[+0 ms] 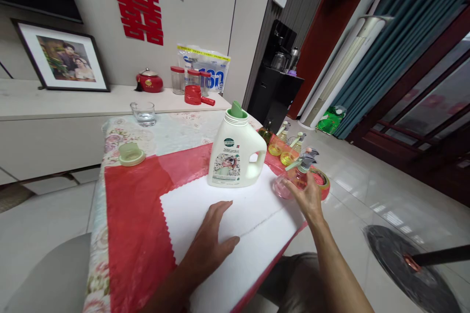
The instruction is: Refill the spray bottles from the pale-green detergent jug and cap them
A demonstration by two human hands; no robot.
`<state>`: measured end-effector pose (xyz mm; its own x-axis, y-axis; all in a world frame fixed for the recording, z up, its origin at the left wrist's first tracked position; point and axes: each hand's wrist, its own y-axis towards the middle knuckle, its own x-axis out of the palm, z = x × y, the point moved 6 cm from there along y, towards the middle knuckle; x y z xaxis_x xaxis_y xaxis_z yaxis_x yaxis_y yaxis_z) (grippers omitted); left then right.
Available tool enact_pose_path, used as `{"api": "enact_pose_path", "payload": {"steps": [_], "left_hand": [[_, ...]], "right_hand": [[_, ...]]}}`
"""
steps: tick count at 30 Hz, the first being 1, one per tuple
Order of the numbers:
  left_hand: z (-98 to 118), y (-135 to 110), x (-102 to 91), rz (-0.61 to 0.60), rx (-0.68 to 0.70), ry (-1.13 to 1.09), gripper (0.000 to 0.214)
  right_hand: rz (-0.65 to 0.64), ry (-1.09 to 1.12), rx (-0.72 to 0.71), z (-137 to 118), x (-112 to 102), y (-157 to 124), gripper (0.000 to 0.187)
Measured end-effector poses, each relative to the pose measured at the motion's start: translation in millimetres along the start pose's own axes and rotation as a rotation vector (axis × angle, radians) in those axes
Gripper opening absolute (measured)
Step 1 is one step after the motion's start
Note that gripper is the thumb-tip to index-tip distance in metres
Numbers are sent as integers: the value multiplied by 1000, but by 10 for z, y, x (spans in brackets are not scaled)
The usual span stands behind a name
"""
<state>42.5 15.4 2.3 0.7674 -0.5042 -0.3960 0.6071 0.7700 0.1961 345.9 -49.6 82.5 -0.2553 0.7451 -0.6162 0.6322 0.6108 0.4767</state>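
Pump bottle (281, 188) partly behind right hand (307, 197)

**Low pass over the sheet, jug blocks straight ahead**

Free lane over the white sheet (259, 249) between left hand (210, 240) and right hand (307, 198). Ahead it dead-ends at the upright jug (229, 149). Right side tight: pink bottle (280, 188) in the right hand, tape roll (325, 180) just beside, yellow bottles (287, 158) behind. Left of jug, red cover (137, 215) passable up to green cap (131, 155).

Bright, soft light leaves glare on the floor (343, 193); the picture's edges stretch.
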Motion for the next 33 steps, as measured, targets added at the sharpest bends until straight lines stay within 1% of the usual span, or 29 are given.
{"api": "enact_pose_path", "payload": {"steps": [5,10,15,22,26,27,29,31,33], "left_hand": [[-16,-5,2,23,3,30,62],[-22,-6,2,49,33,49,59],[-28,-10,3,39,20,73,55],[-29,-14,-5,47,47,81,51],[-31,-16,-3,42,51,87,49],[-29,-17,-5,43,50,87,49],[-24,-20,-9,51,49,83,48],[-21,-22,-11,59,49,75,48],[-13,-22,-8,59,55,61,47]], "right_hand": [[12,-20,12,107,43,23,74],[23,-20,32,171,76,15,80],[12,-3,39,212,86,55,77],[18,50,65,269,103,87,88],[78,116,79,270,50,25,100],[109,139,82,239,19,-20,99],[183,199,84,106,-59,-166,91],[241,289,62,-144,-145,-390,73],[228,403,-1,-492,-219,-667,56]]}}
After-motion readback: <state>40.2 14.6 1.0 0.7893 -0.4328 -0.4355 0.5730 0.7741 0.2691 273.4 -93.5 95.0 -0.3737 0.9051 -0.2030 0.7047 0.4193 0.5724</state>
